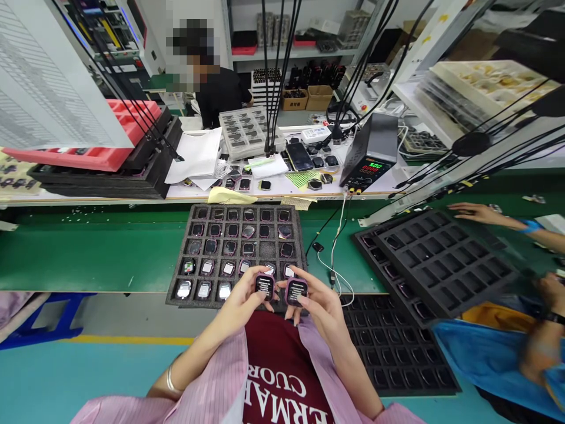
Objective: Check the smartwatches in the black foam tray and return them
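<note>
My left hand [247,297] is closed around a square smartwatch body [265,285] whose dark screen shows lines of white text. Level with it, my right hand [321,300] grips a second watch body [296,291] with a purplish frame and similar text lit on its screen. Both are held side by side over the front edge of a grey foam tray [302,235]. Rows of watch bodies sit in the tray's pockets, several in the nearer rows with bright screens. My hands partly cover the tray's front right pockets.
A black power supply [369,153] stands on the raised shelf, near a phone [299,155] and loose watch bodies. White cables [342,259] lie right of the tray. Further right, a co-worker's hand [479,213] is near stacked foam trays [445,259]. Another person [216,88] sits beyond the bench.
</note>
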The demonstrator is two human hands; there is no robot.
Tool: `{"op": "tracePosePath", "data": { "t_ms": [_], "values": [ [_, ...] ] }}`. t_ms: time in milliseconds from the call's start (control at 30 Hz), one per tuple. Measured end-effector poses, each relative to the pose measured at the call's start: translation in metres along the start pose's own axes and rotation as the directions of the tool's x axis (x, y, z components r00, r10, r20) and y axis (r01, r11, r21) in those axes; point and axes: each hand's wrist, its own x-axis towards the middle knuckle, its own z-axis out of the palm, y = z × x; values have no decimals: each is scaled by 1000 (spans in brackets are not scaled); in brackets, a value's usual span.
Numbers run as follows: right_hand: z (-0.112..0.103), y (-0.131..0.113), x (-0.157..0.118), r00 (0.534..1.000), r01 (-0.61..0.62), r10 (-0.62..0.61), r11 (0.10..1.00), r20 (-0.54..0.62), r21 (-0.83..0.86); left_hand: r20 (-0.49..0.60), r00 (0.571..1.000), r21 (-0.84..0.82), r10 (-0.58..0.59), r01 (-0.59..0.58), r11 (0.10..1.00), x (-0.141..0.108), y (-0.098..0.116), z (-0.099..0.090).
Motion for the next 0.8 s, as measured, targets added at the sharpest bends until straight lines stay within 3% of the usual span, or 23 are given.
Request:
{"op": "tracePosePath", "data": {
  "t_ms": [200, 367, 500, 600, 700, 800],
  "values": [
    [3, 3, 1, 997, 13, -18, 997, -69, -74, 20, 1000, -24, 7, -6, 1000, 0, -2, -1],
    [-7, -1, -5, 999, 29, -27, 998, 33, -47, 19, 1000, -78, 8, -7, 997, 2, -4, -1],
    [-29, 3, -9, 990, -73, 87, 989, 107, -129, 15, 1000, -87, -12, 13, 996, 5, -3, -1],
    [-50, 25, -5, 977, -163, 194, 947, 87, -276, 6, 1000, -92, -29, 29, 995, 9, -2, 0],
    [-70, 57, 2, 982, -149, 191, 798, 11, -583, 9, 999, -109, -49, 50, 993, 13, -1, 1],
    [-83, 79, 4, 998, 16, 41, 494, 42, -869, 25, 998, -125, -56, 59, 990, 15, 0, -1]
  ]
}}
